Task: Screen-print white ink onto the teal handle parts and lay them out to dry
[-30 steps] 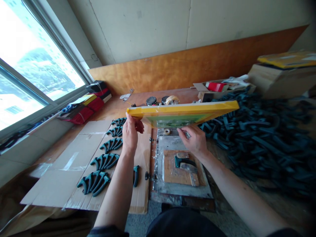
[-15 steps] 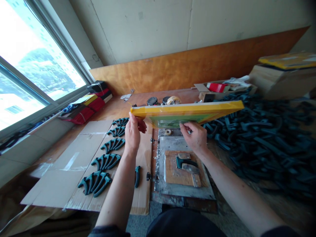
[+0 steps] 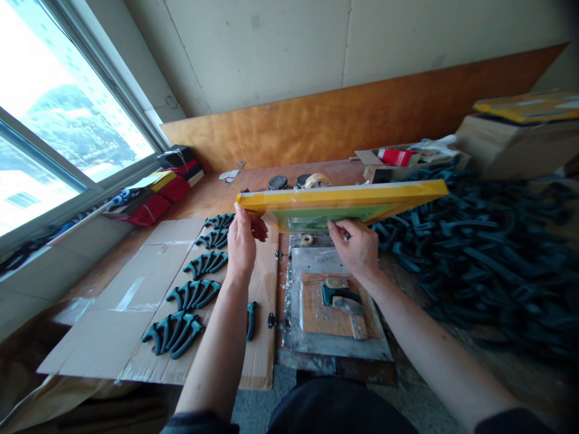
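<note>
A screen printing frame (image 3: 344, 194) edged in yellow tape is tilted up over the metal base plate (image 3: 312, 259). My left hand (image 3: 244, 238) grips its left corner between thumb and fingers. Under the frame, my right hand (image 3: 357, 244) is closed in a pinch with its fingertips at the green mesh (image 3: 325, 218); whether anything small is between them is hidden. Below, a dark green curved handle (image 3: 344, 297) lies in a wooden jig (image 3: 316, 319) on the plate.
Rows of similar handles (image 3: 192, 295) lie on cardboard (image 3: 117, 328) to the left, with one loose handle (image 3: 251, 321) nearer the plate. A large heap of dark parts (image 3: 488, 259) covers the right side. Tape rolls (image 3: 318, 180) and lidded jars (image 3: 278, 182) stand behind the frame.
My right fingertips have shifted slightly left along the mesh. The frame stays tilted up, with my left hand still on its corner, and the view has moved slightly.
</note>
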### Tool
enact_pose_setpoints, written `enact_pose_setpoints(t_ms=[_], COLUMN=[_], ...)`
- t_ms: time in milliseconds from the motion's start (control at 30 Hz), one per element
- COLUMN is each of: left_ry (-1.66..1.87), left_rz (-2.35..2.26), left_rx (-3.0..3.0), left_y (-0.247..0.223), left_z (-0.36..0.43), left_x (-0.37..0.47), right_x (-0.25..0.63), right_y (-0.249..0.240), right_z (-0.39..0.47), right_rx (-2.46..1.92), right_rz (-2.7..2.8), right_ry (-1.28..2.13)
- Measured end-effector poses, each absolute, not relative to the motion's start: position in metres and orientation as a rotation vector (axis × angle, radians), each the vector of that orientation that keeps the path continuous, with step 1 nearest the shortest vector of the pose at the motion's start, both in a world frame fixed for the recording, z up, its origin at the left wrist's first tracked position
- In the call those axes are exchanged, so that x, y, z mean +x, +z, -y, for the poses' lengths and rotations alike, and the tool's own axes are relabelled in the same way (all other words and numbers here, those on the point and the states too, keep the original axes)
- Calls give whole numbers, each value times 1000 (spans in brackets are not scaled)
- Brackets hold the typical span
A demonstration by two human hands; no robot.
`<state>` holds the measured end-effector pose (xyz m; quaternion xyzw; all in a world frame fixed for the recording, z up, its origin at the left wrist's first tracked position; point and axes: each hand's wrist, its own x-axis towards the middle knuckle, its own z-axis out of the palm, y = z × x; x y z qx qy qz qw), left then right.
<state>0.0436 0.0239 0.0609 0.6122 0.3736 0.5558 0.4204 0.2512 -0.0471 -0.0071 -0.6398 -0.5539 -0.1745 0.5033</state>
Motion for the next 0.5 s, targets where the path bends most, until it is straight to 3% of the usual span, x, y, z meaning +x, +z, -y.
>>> enact_pose_setpoints(t_ms=[500], left_ry=[1396], left_rz=[-949], left_rx=[1532], left_y=[61], left_z=[-25], left_x=[44], right_x=[251], right_y=[-5], right_z=[48], right_rx=[-1567], right_rz=[1322], right_ry=[-413])
